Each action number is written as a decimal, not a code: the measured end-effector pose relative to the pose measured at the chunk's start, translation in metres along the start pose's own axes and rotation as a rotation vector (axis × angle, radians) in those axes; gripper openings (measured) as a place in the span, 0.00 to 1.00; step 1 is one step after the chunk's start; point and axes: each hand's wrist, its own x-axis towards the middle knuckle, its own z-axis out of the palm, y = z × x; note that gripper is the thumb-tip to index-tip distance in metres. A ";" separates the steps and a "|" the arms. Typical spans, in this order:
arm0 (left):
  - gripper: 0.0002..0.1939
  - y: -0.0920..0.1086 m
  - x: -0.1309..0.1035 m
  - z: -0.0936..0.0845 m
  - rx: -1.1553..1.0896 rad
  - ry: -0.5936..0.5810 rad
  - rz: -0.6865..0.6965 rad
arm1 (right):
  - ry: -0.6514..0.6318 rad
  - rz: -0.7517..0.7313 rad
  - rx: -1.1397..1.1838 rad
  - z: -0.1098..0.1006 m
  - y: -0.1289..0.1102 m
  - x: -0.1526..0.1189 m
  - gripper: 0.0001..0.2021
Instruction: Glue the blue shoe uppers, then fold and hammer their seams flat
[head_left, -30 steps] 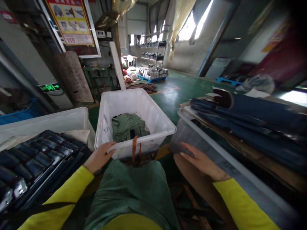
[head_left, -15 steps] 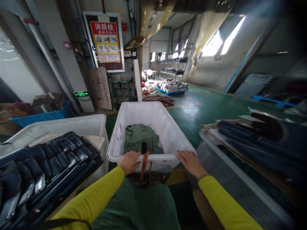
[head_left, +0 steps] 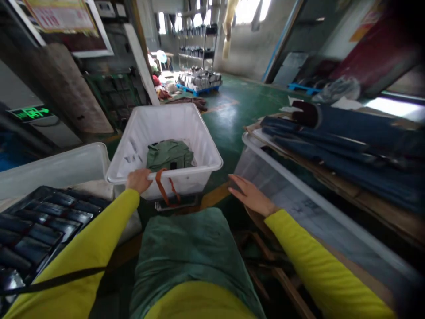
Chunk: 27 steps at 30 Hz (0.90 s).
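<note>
A white plastic bin [head_left: 202,133] stands in front of me, with folded green cloth [head_left: 170,153] on its bottom. An orange strap [head_left: 161,188] hangs over its near rim. My left hand [head_left: 138,181] is wrapped over that rim, at the near left corner. My right hand [head_left: 250,195] is off the bin, held in the air to the right of it, fingers stretched out and holding nothing. It is nearest to the grey-white bin [head_left: 299,186] on the right, which bears dark blue fabric [head_left: 361,150].
At the left, another white bin [head_left: 79,157] carries dark blue folded pieces [head_left: 49,221]. Wooden framing [head_left: 282,279] lies low by my right side. Farther off are a blue pallet [head_left: 199,91] with wrapped bundles and a shelf rack [head_left: 204,44].
My right hand has let go of the near rim and opened beside the bin. My left hand still holds the rim. The view has turned right and tilted down.
</note>
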 end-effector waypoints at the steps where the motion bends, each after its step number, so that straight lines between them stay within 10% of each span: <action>1: 0.16 -0.007 0.004 0.003 0.013 -0.004 -0.015 | 0.004 0.046 -0.011 -0.004 0.003 -0.024 0.28; 9: 0.17 -0.049 0.013 0.011 0.043 -0.012 -0.021 | 0.128 0.309 -0.235 -0.016 -0.006 -0.157 0.25; 27: 0.19 -0.051 0.017 0.006 0.026 -0.050 -0.048 | 0.175 0.344 -0.186 -0.010 -0.006 -0.140 0.23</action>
